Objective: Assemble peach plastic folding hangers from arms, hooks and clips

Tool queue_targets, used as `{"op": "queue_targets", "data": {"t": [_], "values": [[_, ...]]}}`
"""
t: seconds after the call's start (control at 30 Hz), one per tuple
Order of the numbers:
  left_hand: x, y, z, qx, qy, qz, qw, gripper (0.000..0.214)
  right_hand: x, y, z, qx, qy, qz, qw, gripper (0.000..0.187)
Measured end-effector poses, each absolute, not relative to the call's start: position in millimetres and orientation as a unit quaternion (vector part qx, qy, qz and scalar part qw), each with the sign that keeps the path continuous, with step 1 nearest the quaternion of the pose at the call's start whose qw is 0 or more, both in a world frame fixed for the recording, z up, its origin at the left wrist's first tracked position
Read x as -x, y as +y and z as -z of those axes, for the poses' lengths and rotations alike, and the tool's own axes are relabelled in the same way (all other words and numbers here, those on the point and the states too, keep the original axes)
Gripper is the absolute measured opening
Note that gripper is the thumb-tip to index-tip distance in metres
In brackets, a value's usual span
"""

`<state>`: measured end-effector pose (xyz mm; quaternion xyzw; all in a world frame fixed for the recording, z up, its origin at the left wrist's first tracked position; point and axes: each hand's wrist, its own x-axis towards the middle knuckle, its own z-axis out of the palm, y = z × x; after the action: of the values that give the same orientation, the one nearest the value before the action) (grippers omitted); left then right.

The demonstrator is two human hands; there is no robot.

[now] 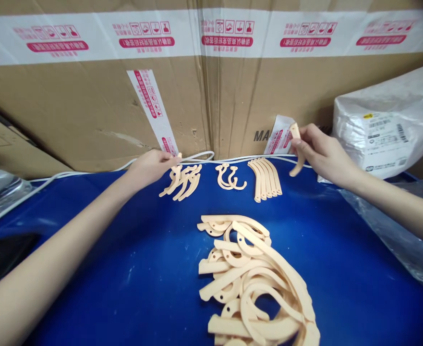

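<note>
My right hand pinches a curved beige plastic piece, like a hanger arm, upright above the table's far right part. Its fingers are closed around the upper half. At the far left, my left hand has thumb and fingertips closed on the end of a small beige hook piece, partly hidden by the fingers. Below it lies a group of wavy hook pieces. Right of that are a few C-shaped hooks, then a neat row of curved arm pieces. Nearer me, a large mixed pile of beige parts overlaps.
The blue tabletop ends at cardboard boxes with printed tape. A white cable runs along the back edge. A white wrapped package and clear plastic are on the right. A dark object lies at left.
</note>
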<state>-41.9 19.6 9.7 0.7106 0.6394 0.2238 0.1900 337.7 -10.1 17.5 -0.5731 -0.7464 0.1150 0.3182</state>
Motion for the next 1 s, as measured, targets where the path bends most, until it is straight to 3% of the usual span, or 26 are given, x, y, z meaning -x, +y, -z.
{"op": "queue_targets", "data": {"t": [0.17, 0.3, 0.53, 0.77, 1.0], "values": [[43.4, 10.2, 3.6, -0.709, 0.662, -0.213, 0.12, 0.029, -348.0, -22.1, -3.2, 0.51, -0.83, 0.096, 0.205, 0.014], [18.2, -20.7, -8.5, -0.776, 0.598, -0.201, 0.027, 0.023, -355.9, -27.4, 14.1, 0.5, -0.843, 0.094, 0.175, 0.014], [-5.5, -60.4, -23.8, -0.842, 0.409, 0.024, 0.35, 0.042, -362.7, -29.0, 34.4, 0.449, -0.875, 0.036, 0.177, 0.019], [-7.2, -63.0, -18.2, -0.811, 0.41, 0.028, 0.417, 0.026, -357.1, -28.9, 33.0, 0.416, -0.882, -0.028, 0.219, 0.015], [-5.6, -58.5, -12.3, -0.754, 0.428, -0.009, 0.498, 0.024, -357.8, -29.0, 33.9, 0.436, -0.878, -0.049, 0.193, 0.018]]}}
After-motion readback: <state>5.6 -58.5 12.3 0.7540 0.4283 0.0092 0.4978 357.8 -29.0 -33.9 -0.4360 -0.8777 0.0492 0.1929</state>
